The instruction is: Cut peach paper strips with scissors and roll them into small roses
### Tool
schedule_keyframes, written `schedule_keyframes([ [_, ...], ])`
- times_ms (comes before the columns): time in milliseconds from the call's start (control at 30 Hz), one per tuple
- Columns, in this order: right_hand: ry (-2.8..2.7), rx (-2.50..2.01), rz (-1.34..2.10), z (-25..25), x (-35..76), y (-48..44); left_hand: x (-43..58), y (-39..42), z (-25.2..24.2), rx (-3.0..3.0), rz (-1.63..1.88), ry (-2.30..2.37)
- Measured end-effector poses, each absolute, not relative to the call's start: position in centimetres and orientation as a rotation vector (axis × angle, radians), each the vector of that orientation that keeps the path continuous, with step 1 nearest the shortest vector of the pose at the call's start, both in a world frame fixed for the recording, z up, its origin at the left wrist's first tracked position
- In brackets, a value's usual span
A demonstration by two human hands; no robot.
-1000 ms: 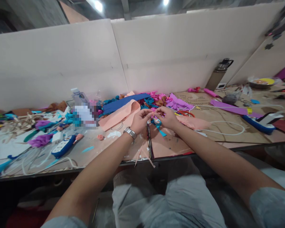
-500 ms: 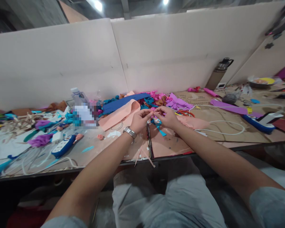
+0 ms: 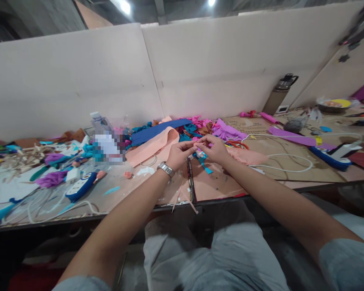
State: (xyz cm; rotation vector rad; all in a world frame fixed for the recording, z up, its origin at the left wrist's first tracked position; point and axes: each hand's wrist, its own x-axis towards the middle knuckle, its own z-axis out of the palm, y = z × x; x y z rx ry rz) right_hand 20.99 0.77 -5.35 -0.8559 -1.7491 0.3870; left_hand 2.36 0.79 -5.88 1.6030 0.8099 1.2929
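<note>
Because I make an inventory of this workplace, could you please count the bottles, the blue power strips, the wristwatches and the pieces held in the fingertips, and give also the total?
Bottles: 2 (clear bottle, grey flask)
Blue power strips: 2 (left strip, right strip)
Wristwatches: 1 (silver watch)
Held pieces: 1 visible (small peach piece, at the fingertips of left hand and right hand)
Total: 6

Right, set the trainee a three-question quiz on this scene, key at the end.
1. Fill in: the left hand and right hand together hold a small piece coloured ____.
2. True or false: the clear bottle stands to the right of both hands.
3. The watch is worn: A) on the right; B) on both sides; C) on the left.

Key: 1. peach; 2. false, it stands to their left; 3. C.
</note>
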Motion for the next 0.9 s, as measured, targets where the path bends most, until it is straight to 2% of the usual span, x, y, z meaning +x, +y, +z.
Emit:
schedule_keyframes([
  [633,-1.785,-0.821,0.401,-5.52,21.12,0.90,2.29,0.89,-5.45,1.666,1.370,0.839],
  [900,-1.819,-0.806,0.307,-5.71,21.18,1.16,2.21,0.98,-5.70,1.761,1.354,0.820],
])
